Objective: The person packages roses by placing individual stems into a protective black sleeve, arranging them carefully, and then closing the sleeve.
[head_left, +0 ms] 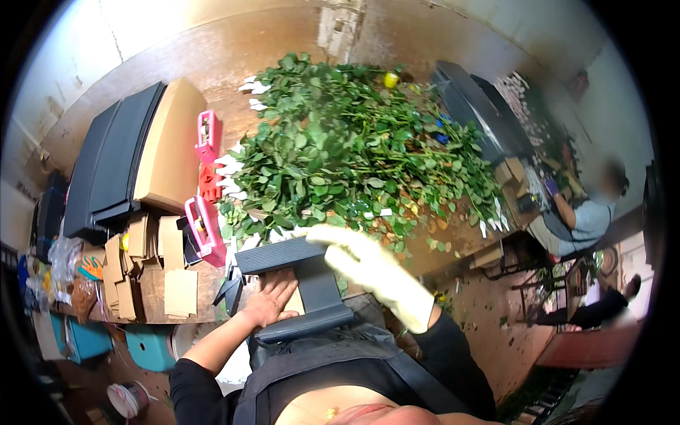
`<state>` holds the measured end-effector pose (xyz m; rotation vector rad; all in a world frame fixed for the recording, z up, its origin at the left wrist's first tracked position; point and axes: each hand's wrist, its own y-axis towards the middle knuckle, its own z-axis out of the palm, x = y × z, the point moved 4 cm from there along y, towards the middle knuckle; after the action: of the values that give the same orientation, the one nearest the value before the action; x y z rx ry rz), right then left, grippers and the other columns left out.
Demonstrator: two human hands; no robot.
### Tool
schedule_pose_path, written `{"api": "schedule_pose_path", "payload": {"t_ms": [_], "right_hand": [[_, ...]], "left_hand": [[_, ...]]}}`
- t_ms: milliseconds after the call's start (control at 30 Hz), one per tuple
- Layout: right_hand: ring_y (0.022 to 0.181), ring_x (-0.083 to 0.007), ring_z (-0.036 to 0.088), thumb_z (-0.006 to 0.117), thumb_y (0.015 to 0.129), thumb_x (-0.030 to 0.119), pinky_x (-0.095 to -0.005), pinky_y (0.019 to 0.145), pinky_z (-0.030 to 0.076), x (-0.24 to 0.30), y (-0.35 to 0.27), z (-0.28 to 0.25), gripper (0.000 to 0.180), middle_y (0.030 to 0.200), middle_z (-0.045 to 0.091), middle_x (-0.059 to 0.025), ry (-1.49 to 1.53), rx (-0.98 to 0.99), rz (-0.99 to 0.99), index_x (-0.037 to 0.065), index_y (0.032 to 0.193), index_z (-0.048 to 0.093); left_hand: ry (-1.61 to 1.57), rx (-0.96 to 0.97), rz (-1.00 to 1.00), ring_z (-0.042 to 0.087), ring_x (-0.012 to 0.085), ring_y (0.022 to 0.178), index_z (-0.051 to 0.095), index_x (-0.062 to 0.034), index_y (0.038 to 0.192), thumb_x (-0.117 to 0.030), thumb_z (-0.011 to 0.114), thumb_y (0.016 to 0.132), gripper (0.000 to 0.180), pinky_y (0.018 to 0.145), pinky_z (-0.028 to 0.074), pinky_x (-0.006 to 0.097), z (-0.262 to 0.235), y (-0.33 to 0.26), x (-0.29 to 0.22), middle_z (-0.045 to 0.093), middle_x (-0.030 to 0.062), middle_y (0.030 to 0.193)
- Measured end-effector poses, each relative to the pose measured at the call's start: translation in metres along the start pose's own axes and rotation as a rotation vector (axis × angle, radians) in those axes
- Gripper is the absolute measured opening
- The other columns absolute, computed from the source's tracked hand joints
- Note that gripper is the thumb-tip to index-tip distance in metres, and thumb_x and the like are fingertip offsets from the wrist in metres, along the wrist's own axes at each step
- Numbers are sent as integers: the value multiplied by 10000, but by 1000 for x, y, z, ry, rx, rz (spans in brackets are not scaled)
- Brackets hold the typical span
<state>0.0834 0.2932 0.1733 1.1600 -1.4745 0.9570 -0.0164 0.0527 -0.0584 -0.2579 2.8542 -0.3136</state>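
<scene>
In front of me lies a black corrugated sheet [319, 280], its near and far edges bent up into ribbed flaps. My left hand [273, 297] is bare and lies flat inside the fold, fingers spread, on a piece of brown cardboard [293, 300]. A pale yellow glove covers my right hand [365, 269], which is slightly blurred. Its fingers are stretched out over the right end of the far flap, fingertips near the edge. Beyond the sheet spreads a big heap of leafy green stems [333, 149], several with white-wrapped ends.
Stacked black sheets [117, 152] and a tan board [170, 142] stand at the left. Nearby are pink plastic holders [205, 230] and cardboard pieces [181, 292]. Teal bins [150, 347] sit below the table. A co-worker [581, 219] is at the right, another person [602, 308] farther off.
</scene>
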Motion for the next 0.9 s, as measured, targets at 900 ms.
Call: {"api": "schedule_pose_path", "payload": {"t_ms": [900], "right_hand": [[1142, -366, 621, 684, 835, 123, -422, 1062, 465, -138, 164, -81, 415, 1217, 668, -208, -1468, 214, 28, 68, 1245, 667]], "left_hand": [[-109, -398, 157, 448, 363, 1415, 451, -74, 1507, -640, 598, 901, 842, 1051, 425, 539, 20, 18, -6, 483, 157, 1530]]}}
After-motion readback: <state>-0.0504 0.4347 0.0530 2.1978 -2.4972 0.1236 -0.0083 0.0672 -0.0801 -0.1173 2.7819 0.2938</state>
